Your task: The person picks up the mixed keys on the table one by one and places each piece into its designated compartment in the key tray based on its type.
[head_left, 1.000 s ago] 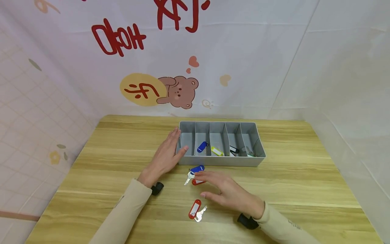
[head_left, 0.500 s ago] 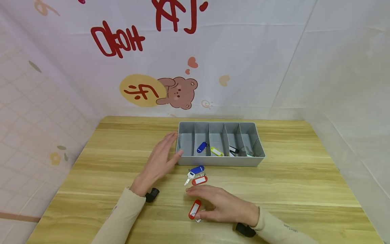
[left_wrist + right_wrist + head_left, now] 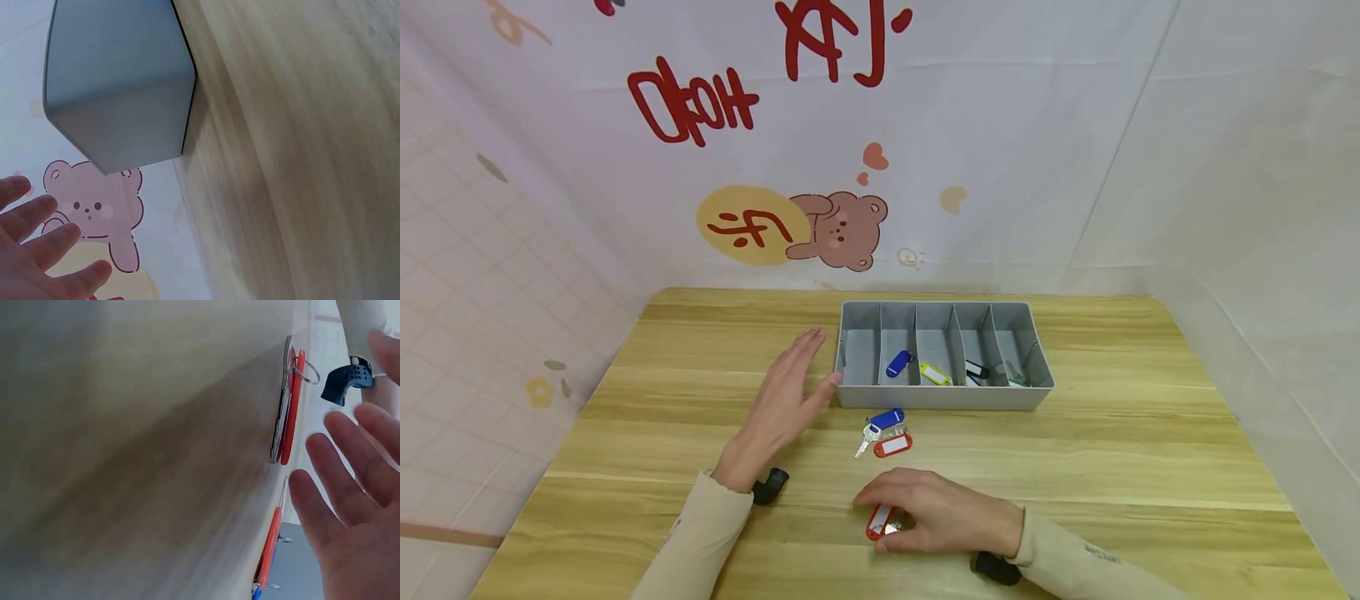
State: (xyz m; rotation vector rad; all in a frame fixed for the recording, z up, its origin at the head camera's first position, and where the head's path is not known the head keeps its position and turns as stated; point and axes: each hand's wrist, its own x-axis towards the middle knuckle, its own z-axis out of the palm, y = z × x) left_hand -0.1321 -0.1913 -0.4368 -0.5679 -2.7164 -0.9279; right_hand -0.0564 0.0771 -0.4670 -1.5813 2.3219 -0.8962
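In the head view my right hand (image 3: pixel 936 508) arches over a red key tag (image 3: pixel 877 523) with a key on the table. The right wrist view shows the fingers loosely spread and apart from this tag (image 3: pixel 295 412). Beside the left end of a grey compartment tray (image 3: pixel 947 398), my left hand (image 3: pixel 775 412) lies with fingers extended, holding nothing. The left wrist view has these fingers (image 3: pixel 53 244) away from the tray wall (image 3: pixel 125 131). A blue key tag (image 3: pixel 887 419), a silver key (image 3: pixel 867 438) and another red key tag (image 3: pixel 893 446) lie together before the tray.
The tray has several compartments. Inside are a blue tag (image 3: pixel 898 363), a yellow tag (image 3: pixel 936 374), black tags (image 3: pixel 976 369) and a greenish one (image 3: pixel 1018 382), partly hidden. A printed cloth (image 3: pixel 1015 150) stands behind the wooden table (image 3: pixel 1150 467).
My right hand has moved back from the blue and red tags to the nearer red tag, uncovering the farther one. My left hand has drawn slightly away from the tray.
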